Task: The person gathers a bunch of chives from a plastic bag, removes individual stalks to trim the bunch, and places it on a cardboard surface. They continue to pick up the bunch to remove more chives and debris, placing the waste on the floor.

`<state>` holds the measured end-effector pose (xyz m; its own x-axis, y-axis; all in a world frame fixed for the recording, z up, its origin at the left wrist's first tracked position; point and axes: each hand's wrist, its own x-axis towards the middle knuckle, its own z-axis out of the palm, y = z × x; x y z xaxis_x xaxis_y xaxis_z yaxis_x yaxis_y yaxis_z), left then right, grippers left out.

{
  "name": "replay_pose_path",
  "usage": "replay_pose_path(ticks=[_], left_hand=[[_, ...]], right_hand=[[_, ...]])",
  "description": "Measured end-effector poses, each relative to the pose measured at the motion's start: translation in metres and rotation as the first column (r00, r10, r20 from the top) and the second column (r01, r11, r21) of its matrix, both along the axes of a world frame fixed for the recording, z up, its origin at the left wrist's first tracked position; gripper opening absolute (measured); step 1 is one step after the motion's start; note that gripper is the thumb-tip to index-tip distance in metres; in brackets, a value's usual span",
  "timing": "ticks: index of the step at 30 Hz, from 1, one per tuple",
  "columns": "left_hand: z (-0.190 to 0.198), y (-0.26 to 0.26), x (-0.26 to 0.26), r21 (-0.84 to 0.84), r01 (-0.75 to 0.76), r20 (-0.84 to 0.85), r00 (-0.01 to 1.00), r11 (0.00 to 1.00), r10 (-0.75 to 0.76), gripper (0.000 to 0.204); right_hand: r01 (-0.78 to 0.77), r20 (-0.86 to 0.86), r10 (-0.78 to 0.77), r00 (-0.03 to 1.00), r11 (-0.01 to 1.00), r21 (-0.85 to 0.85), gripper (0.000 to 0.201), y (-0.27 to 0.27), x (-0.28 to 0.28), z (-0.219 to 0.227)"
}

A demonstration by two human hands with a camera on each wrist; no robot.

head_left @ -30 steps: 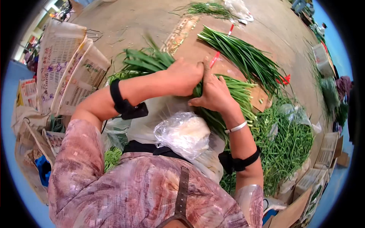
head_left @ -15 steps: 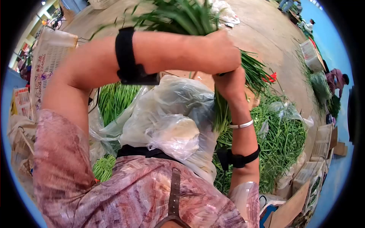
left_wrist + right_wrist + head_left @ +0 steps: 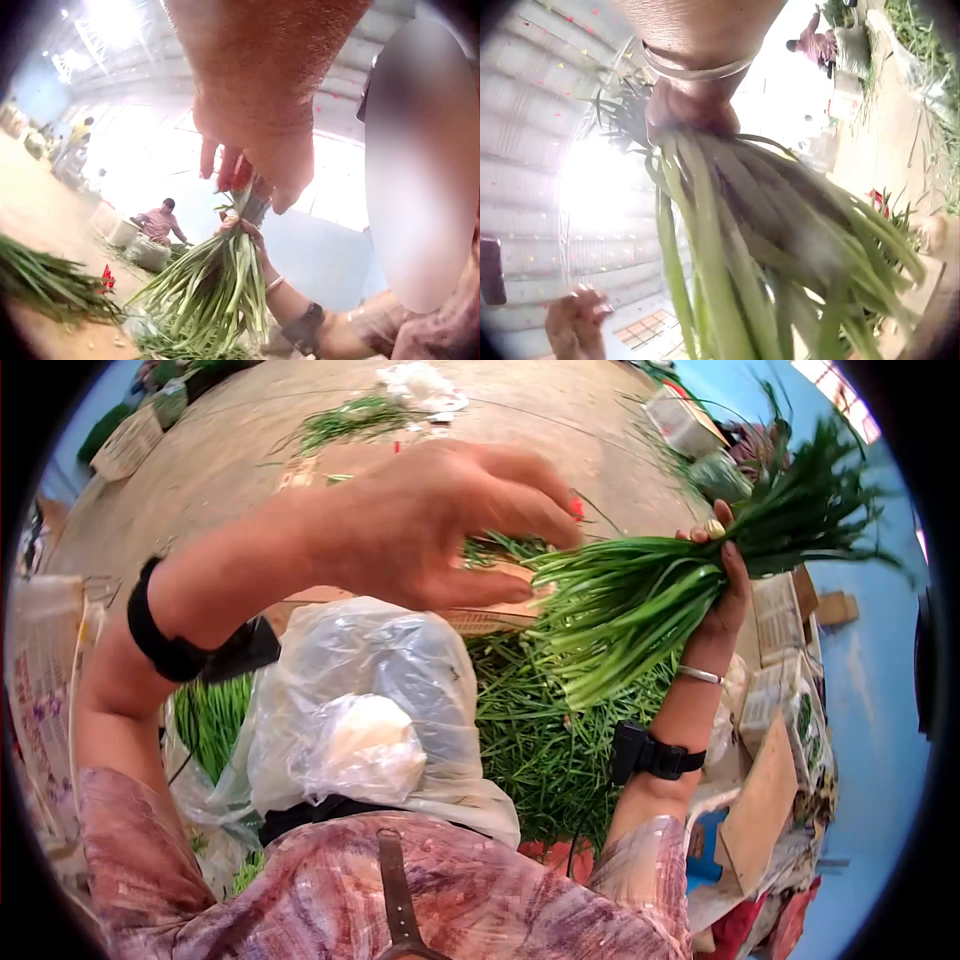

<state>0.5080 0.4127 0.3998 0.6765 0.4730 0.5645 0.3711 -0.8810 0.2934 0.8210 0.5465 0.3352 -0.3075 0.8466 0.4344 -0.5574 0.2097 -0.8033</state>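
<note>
My right hand point(image 3: 730, 585) is raised on the right and grips a bunch of garlic chives point(image 3: 625, 595) around its middle. The pale cut ends fan out toward the left, and the dark leaf tips spread up to the right. In the right wrist view the stalks point(image 3: 727, 202) hang down past the bangled wrist. My left hand point(image 3: 430, 525) hovers left of the cut ends, blurred, its thumb and fingers apart with nothing between them. Seen from the left wrist, the bunch point(image 3: 217, 285) hangs beyond the left fingers point(image 3: 210, 159).
A heap of loose greens point(image 3: 540, 740) lies below the bunch. Clear plastic point(image 3: 360, 650) covers my lap, with a wrapped pale bundle point(image 3: 370, 745) on it. More chives point(image 3: 215, 725) lie at the left. Crates and cardboard point(image 3: 755, 800) stand on the right; another person point(image 3: 161, 223) sits beyond.
The hands were together on the bunch; the left has let go and drawn back leftward. My right hand has carried the bunch to the right, leaf tips now pointing right. The head view has turned.
</note>
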Motion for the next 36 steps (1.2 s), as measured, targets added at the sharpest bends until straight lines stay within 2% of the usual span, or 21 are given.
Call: replay_pose_path(ticks=[2,3,5,7,8,10,12,14,16,17,18,20,23,25,26,30,32,33,34,35,36], left_hand=[[-0.011,0.009,-0.010,-0.293,-0.101,0.027,0.993,0.951,0.113,0.049],[-0.019,0.020,-0.013,-0.296,-0.087,0.031,0.994,0.951,0.101,0.049],[-0.040,0.046,-0.016,-0.625,-0.102,0.118,0.968,0.774,0.223,0.078],[-0.067,0.064,-0.005,-0.565,-0.264,-0.084,0.961,0.781,0.264,0.099],[-0.087,0.078,-0.001,-0.652,-0.247,-0.119,0.967,0.717,0.226,0.109],[-0.130,0.091,0.016,-0.881,0.035,0.110,0.985,0.472,0.132,0.108],[-0.148,0.073,0.032,-0.891,0.435,0.439,0.899,0.129,0.003,0.112],[-0.172,0.050,0.035,-0.788,0.607,0.615,0.773,0.102,0.154,0.112],[-0.205,0.040,0.021,-0.741,0.665,0.631,0.736,-0.087,0.244,0.112],[-0.218,0.033,0.021,-0.599,0.792,0.714,0.594,-0.117,0.369,0.090],[-0.229,0.026,0.017,-0.549,0.822,0.699,0.552,-0.154,0.454,0.089],[-0.231,0.019,0.010,-0.572,0.802,0.687,0.584,-0.173,0.434,0.099],[-0.231,0.015,-0.001,-0.483,0.869,0.685,0.452,-0.108,0.571,0.081],[-0.222,0.017,-0.012,-0.374,0.921,0.662,0.345,-0.106,0.665,0.069],[-0.215,0.022,-0.023,-0.411,0.907,0.682,0.369,-0.086,0.631,0.069],[-0.235,0.046,-0.047,-0.381,0.908,0.781,0.217,0.171,0.585,0.074],[-0.233,0.048,-0.041,-0.273,0.939,0.783,0.092,0.208,0.616,0.075],[-0.229,0.046,-0.036,-0.224,0.951,0.744,0.024,0.215,0.668,0.073],[-0.237,0.047,-0.036,-0.219,0.959,0.725,0.039,0.177,0.688,0.074],[-0.232,0.046,-0.033,-0.206,0.962,0.711,0.021,0.180,0.703,0.072],[-0.228,0.047,-0.030,-0.192,0.964,0.696,0.002,0.183,0.718,0.070]], right_hand=[[-0.094,-0.183,0.084,0.979,0.995,-0.046,0.051,-0.010,0.017,-0.005],[-0.148,-0.209,0.141,0.968,0.989,-0.015,0.054,-0.015,0.019,-0.008],[-0.144,-0.216,0.134,0.967,0.989,-0.033,0.055,-0.024,0.017,-0.011],[-0.212,-0.288,0.195,0.938,0.977,-0.027,0.059,-0.020,0.003,-0.026],[-0.218,-0.288,0.201,0.936,0.976,-0.026,0.059,-0.019,-0.010,-0.028],[-0.367,-0.451,0.332,0.829,0.930,0.010,0.060,-0.022,-0.037,-0.034],[-0.452,-0.456,0.386,0.802,0.891,-0.040,0.059,-0.025,-0.067,-0.031],[-0.516,-0.441,0.422,0.792,0.849,-0.115,0.056,-0.008,-0.084,-0.039],[-0.548,-0.432,0.421,0.798,0.805,-0.228,0.051,0.011,-0.100,-0.059],[-0.555,-0.415,0.430,0.802,0.792,-0.252,0.049,0.019,-0.111,-0.067],[-0.564,-0.397,0.442,0.804,0.779,-0.274,0.047,0.026,-0.123,-0.077],[-0.632,-0.432,0.482,0.762,0.697,-0.338,0.044,0.036,-0.146,-0.089],[-0.679,-0.445,0.519,0.730,0.629,-0.379,0.043,0.046,-0.180,-0.092],[-0.686,-0.351,0.591,0.727,0.651,-0.324,0.044,0.057,-0.196,-0.084],[-0.688,-0.323,0.608,0.725,0.665,-0.291,0.044,0.063,-0.206,-0.080],[-0.756,-0.420,0.637,0.647,0.609,-0.242,0.046,0.078,-0.236,-0.070],[-0.633,-0.273,0.571,0.774,0.688,-0.354,0.045,0.092,-0.246,-0.094],[-0.560,-0.077,0.596,0.799,0.692,-0.456,0.048,0.100,-0.246,-0.108],[-0.187,0.235,0.422,0.876,0.744,-0.641,0.054,0.098,-0.248,-0.116],[-0.095,0.380,0.384,0.841,0.797,-0.596,0.059,0.114,-0.255,-0.144],[0.142,0.658,0.242,0.713,0.869,-0.474,0.049,0.137,-0.255,-0.180]])
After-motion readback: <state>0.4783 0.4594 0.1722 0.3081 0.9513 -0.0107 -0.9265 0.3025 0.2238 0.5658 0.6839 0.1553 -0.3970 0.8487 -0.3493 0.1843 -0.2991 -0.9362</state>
